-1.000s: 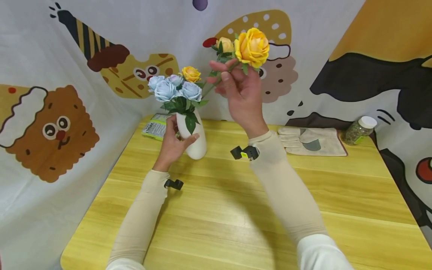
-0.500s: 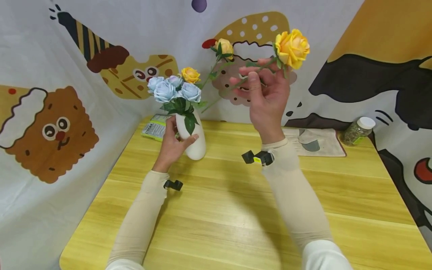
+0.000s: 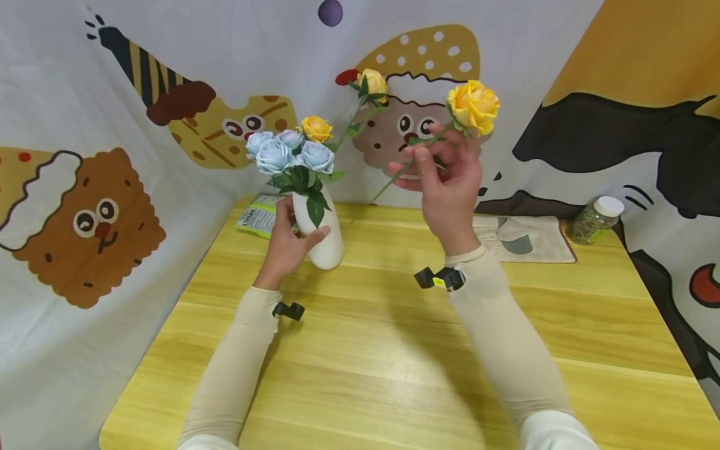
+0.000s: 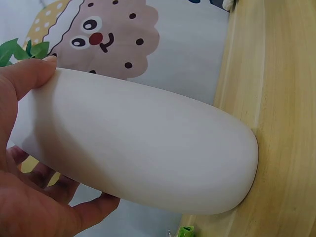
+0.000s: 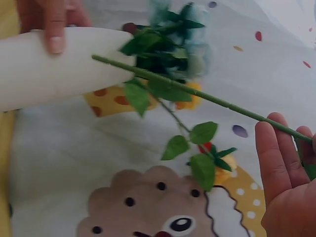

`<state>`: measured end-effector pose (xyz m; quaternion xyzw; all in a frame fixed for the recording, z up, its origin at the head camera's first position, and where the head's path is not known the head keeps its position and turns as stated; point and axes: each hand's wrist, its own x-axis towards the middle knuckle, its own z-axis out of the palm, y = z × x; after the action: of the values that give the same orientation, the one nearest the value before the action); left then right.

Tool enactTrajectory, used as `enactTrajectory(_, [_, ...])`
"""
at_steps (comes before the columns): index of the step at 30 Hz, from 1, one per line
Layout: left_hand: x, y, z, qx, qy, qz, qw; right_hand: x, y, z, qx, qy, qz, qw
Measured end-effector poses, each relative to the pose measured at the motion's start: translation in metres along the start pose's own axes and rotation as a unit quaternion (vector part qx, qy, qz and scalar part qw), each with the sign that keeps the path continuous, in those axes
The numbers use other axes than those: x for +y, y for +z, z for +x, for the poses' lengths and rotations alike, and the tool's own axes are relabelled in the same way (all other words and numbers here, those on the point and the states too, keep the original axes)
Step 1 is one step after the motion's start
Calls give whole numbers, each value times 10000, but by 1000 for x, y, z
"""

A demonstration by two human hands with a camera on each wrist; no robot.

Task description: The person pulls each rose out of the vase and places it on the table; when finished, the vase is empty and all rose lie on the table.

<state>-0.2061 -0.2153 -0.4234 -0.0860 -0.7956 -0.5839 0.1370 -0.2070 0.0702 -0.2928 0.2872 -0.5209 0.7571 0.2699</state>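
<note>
My left hand point(image 3: 287, 244) grips a white vase point(image 3: 326, 240), thumb on its near side; in the left wrist view the vase point(image 4: 143, 143) stands on the table. Pale blue roses point(image 3: 275, 155), a small orange-yellow rose point(image 3: 317, 129) and a paler yellow rose point(image 3: 372, 84) on a leaning stem rise from it. To the right, my right hand point(image 3: 452, 187) pinches the green stem of a large yellow rose point(image 3: 474, 107) between thumb and fingers. That stem point(image 5: 197, 92) slants down toward the vase, its bare lower end outside the mouth.
Behind the left hand lies a green-and-grey packet point(image 3: 259, 214). A work glove point(image 3: 531, 237) and a white-lidded jar point(image 3: 597, 220) of dried green bits sit at the back right of the wooden table point(image 3: 349, 362). A printed cloth hangs behind.
My right hand has moved right, then a little lower, drawing the large yellow rose's stem away from the vase. The left hand keeps its hold on the vase.
</note>
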Motion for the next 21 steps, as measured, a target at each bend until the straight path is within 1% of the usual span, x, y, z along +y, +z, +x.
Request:
enactTrajectory(4, [0,0,-1,12,-29,-33,10000,8,-6,-13,-253,281,-177,9991])
enactTrajectory(11, [-1,1,-1,12,-69,-67,10000,18,-18,-34,-479,857,-501,9939])
enactTrajectory(17, [-1,1,1,6,-41,-63,10000,24,-26,-52,-696,1339,-821,9851])
enactTrajectory(21, [-2,0,1,-6,-43,-18,10000,28,-29,-65,-904,1737,-934,9762])
